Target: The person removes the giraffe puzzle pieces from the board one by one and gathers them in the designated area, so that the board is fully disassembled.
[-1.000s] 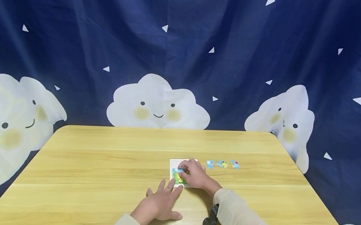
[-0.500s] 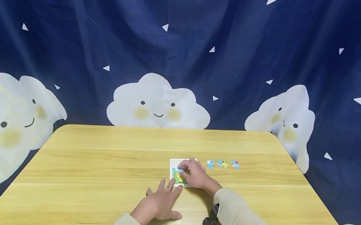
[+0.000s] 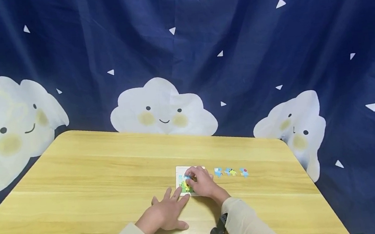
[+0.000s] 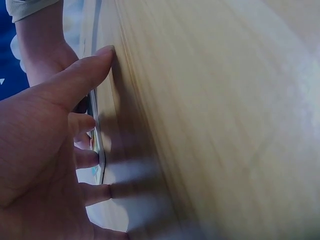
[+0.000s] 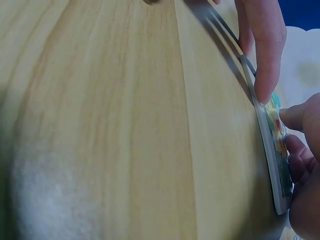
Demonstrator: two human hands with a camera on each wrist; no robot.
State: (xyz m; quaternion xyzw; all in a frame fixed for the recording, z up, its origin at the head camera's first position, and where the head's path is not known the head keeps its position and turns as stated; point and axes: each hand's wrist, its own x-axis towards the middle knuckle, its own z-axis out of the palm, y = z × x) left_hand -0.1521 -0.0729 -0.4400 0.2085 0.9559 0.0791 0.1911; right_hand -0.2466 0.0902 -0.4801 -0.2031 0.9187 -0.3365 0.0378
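Note:
A small picture puzzle with a white frame [image 3: 180, 169] lies on the table in the head view. My left hand [image 3: 167, 213] spreads its straight fingers at the frame's near edge, with fingertips touching it. Over the picture, my right hand [image 3: 202, 181] curls its fingers, and thumb and forefinger pinch a blue puzzle piece [image 3: 187, 176] at the board. That piece is mostly hidden by the fingers. In the right wrist view, the frame's side [image 5: 270, 160] runs beneath both hands. Loose puzzle pieces lie right of the board: a blue one [image 3: 218, 172], a blue-and-yellow one [image 3: 231, 171] and a blue-and-red one [image 3: 244, 172].
The wooden table [image 3: 110, 173] has rounded far corners. Behind it hangs a dark blue curtain [image 3: 231, 18] printed with white clouds and triangles. A black device [image 3: 218, 232] is strapped at the right wrist, below the beige sleeve [image 3: 249, 222].

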